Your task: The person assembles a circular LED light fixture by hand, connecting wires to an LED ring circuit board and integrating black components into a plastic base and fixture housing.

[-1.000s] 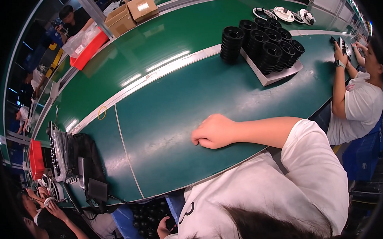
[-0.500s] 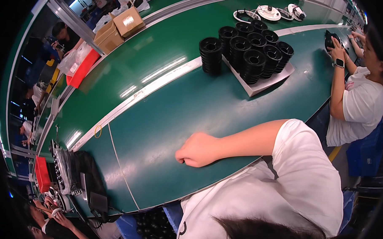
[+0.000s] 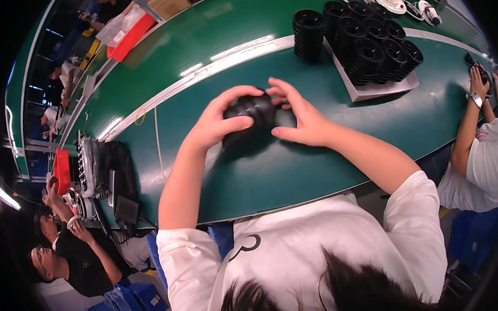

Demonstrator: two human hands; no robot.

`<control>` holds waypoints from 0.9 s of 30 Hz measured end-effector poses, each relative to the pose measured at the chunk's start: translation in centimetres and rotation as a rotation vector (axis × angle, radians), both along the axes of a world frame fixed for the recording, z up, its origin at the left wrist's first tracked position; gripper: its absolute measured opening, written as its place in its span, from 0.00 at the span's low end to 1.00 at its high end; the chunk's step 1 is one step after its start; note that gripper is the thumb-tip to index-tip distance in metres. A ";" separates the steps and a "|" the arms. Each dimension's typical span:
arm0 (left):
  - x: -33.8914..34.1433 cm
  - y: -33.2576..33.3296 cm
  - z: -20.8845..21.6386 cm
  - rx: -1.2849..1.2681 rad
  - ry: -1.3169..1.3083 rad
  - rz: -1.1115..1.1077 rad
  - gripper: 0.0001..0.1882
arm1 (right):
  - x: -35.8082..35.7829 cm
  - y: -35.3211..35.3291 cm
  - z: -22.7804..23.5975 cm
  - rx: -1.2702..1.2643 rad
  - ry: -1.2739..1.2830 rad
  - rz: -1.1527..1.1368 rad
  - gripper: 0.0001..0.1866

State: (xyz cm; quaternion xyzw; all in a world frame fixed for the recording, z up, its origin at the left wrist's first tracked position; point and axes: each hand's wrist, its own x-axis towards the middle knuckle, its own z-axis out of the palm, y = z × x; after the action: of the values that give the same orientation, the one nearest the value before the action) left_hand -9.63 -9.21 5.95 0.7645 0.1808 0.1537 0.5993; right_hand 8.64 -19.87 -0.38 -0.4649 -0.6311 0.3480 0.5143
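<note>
Above the green tabletop (image 3: pixel 250 183), my left hand (image 3: pixel 215 121) grips shiny black rounded parts (image 3: pixel 255 108), bunched together. Its thumb lies across the near side and its fingers curl over the far side. How many parts there are and their exact kind I cannot make out. My right hand (image 3: pixel 305 115) faces them from the right, fingers and thumb spread apart. Its fingertips come close to the parts; whether they touch I cannot tell.
Stacks of black ring-shaped parts (image 3: pixel 366 50) stand in a shallow pale box (image 3: pixel 362 94), with one stack (image 3: pixel 309 35) beside it. White round fixtures with cables (image 3: pixel 389 1) lie beyond. A yellow loop (image 3: pixel 140 116) and black equipment (image 3: pixel 121 182) are left. Co-workers sit at both sides.
My left hand has come into view holding the black parts and is over the table. My right hand has moved up and right and has opened from a closed shape. The view has shifted.
</note>
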 end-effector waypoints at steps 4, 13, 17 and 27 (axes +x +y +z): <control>3.2 0.7 -4.1 0.250 -0.033 -0.059 0.28 | 2.6 0.4 0.6 -0.078 -0.157 0.129 0.45; 3.3 -0.1 -4.5 0.113 -0.061 -0.025 0.45 | 3.1 0.4 0.9 -0.005 -0.425 0.072 0.44; 3.3 0.3 -4.1 0.239 0.021 -0.134 0.46 | 3.0 0.3 1.4 -0.189 -0.352 0.093 0.42; 3.3 -0.4 -3.2 0.485 0.131 -0.157 0.46 | 2.3 0.2 -0.3 0.071 -0.555 -0.094 0.38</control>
State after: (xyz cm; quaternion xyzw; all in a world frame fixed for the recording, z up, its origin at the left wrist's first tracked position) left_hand -6.28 -9.63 2.79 0.9059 0.1171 0.0956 0.3956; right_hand 10.98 -19.71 -0.69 -0.5528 -0.7374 0.1609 0.3533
